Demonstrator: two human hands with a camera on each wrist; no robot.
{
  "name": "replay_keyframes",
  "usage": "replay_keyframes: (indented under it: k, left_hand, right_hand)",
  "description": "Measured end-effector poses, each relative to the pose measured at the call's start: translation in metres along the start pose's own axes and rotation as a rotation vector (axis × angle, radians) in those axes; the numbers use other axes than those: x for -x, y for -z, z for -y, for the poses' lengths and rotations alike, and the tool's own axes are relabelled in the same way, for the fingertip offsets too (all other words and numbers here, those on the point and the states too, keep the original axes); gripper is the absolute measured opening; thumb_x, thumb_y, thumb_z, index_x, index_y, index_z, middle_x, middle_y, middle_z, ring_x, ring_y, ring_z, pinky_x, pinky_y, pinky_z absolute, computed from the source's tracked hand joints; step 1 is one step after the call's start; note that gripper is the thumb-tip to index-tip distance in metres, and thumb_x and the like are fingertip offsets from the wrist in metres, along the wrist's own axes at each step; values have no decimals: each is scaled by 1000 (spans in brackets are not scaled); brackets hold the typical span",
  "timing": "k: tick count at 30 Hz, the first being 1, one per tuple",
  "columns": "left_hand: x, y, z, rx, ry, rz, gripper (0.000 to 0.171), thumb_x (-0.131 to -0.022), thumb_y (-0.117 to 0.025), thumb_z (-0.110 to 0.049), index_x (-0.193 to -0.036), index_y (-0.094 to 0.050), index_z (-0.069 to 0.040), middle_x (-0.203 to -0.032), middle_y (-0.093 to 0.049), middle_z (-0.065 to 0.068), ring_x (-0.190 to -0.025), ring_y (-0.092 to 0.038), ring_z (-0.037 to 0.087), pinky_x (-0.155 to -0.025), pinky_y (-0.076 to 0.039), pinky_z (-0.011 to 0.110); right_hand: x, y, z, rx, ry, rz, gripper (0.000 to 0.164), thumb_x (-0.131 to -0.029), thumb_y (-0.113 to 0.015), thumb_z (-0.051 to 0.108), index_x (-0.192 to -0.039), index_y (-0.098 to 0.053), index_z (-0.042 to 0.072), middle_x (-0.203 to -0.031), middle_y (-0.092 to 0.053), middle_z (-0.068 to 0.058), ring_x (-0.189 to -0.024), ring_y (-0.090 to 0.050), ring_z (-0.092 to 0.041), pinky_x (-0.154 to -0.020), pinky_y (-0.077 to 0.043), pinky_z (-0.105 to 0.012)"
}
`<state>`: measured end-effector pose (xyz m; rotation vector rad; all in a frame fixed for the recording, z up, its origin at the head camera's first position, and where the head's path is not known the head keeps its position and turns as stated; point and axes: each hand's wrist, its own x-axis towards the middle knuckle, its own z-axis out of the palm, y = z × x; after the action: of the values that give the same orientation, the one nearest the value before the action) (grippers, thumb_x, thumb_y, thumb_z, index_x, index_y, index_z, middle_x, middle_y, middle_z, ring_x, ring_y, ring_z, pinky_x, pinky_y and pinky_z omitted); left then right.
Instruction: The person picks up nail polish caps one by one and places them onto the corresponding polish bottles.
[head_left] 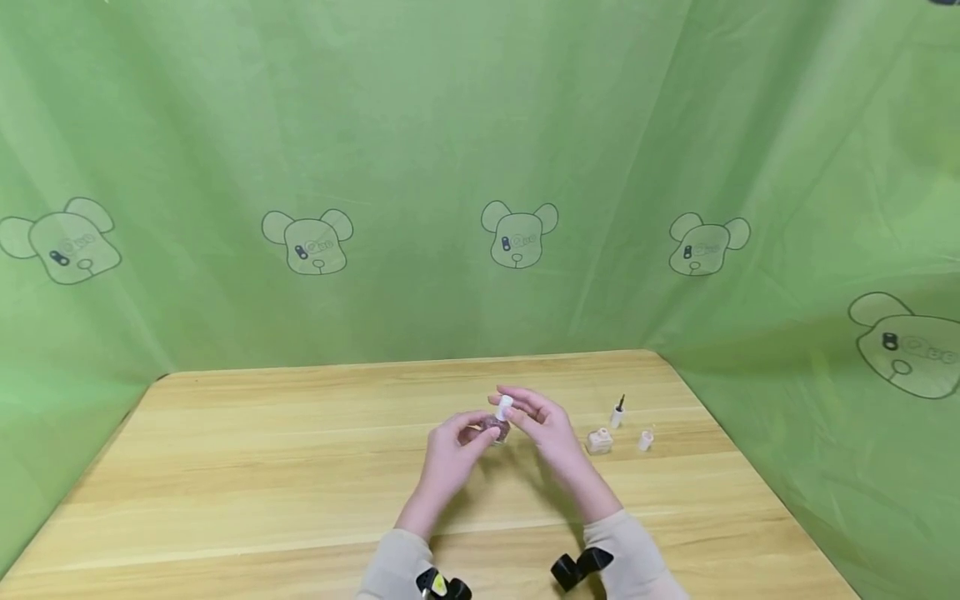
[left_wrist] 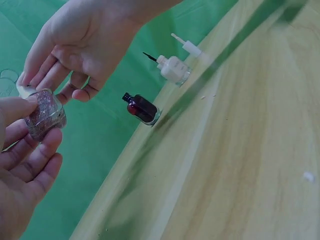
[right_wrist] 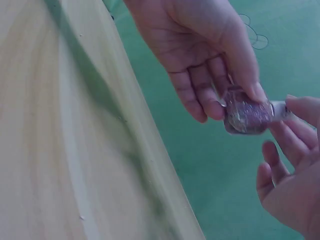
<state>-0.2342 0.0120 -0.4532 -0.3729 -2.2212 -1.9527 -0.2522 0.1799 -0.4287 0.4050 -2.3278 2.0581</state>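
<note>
A nail polish bottle with glittery pinkish contents is held up by my left hand, fingers and thumb around its glass body. My right hand pinches the bottle's white cap between thumb and fingers. The cap sits on the bottle's neck; the right wrist view shows the bottle lying sideways between both hands. An open dark red nail polish bottle stands on the table in the left wrist view, near an open pale nail polish bottle.
Right of my hands, the pale bottle stands beside a white cap with its dark brush upward and another white cap with a pale brush. The wooden table is bordered by green curtains with bear drawings.
</note>
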Motion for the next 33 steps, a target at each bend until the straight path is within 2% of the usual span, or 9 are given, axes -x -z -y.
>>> replay_keyframes:
  k: [4, 9, 11, 13, 15, 20, 24, 28, 33]
  left_hand:
    - [-1, 3, 1, 43, 40, 49, 34, -88, -72, -21, -115, -68, -1, -102, -72, 17, -81, -69, 19, -70, -57, 22]
    - [-2, 4, 3, 85, 50, 109, 35, -90, -69, -20, -118, -66, 1, -107, -71, 19, -87, -70, 27, -82, -59, 38]
    - [-2, 5, 4, 93, 52, 123, 35, -90, -68, -19, -119, -65, 1, -108, -71, 20, -88, -70, 26, -84, -59, 35]
    - [-2, 5, 4, 89, 52, 130, 34, -91, -68, -19, -119, -65, 1, -109, -71, 20, -88, -70, 24, -82, -58, 27]
    - [-2, 5, 4, 85, 57, 131, 33, -91, -67, -18, -119, -65, 0, -109, -71, 20, -88, -70, 23, -79, -56, 21]
    - [-2, 3, 5, 72, 55, 115, 33, -91, -66, -14, -119, -64, 3, -105, -71, 22, -86, -69, 28, -77, -58, 26]
    - [-2, 2, 2, 41, 36, 85, 33, -90, -69, -18, -117, -66, 0, -100, -72, 19, -83, -69, 26, -72, -57, 23]
    - [0, 2, -2, -1, -7, 60, 31, -88, -71, -22, -113, -69, -3, -101, -73, 16, -82, -68, 20, -69, -54, 18]
    - [0, 1, -3, -57, -74, 33, 27, -88, -71, -20, -109, -71, -4, -103, -72, 13, -82, -67, 15, -75, -55, 18]
  right_hand:
    - [0, 5, 1, -8, 32, 84, 46, -94, -62, 25, -136, -53, 8, -130, -64, -12, -116, -61, -4, -117, -30, -52]
    - [0, 9, 2, -16, 41, 138, 45, -96, -60, 24, -136, -52, 6, -130, -64, -14, -117, -61, -4, -118, -26, -56]
    - [1, 9, 3, -19, 28, 142, 44, -96, -60, 23, -135, -53, 5, -129, -64, -14, -115, -62, -5, -117, -27, -56]
    - [1, 10, 3, -16, 19, 138, 44, -95, -60, 22, -134, -53, 3, -127, -65, -15, -113, -63, -6, -116, -29, -55]
    - [1, 10, 3, -7, 14, 125, 43, -95, -61, 22, -132, -54, 1, -126, -66, -16, -111, -64, -6, -115, -32, -52]
    - [1, 9, 4, 16, 17, 81, 41, -93, -63, 19, -128, -57, -1, -122, -66, -21, -105, -67, -7, -107, -44, -36]
    - [2, 7, 7, 26, -1, 23, 39, -91, -66, 18, -125, -59, 0, -120, -67, -20, -102, -68, -6, -100, -49, -26]
    - [2, 4, 9, 27, -27, -56, 37, -88, -70, 14, -121, -62, 0, -115, -70, -17, -97, -70, -5, -97, -50, -26]
    - [1, 0, 7, 13, -46, -162, 33, -83, -75, 10, -112, -65, -2, -98, -76, -5, -88, -70, -7, -91, -52, -26]
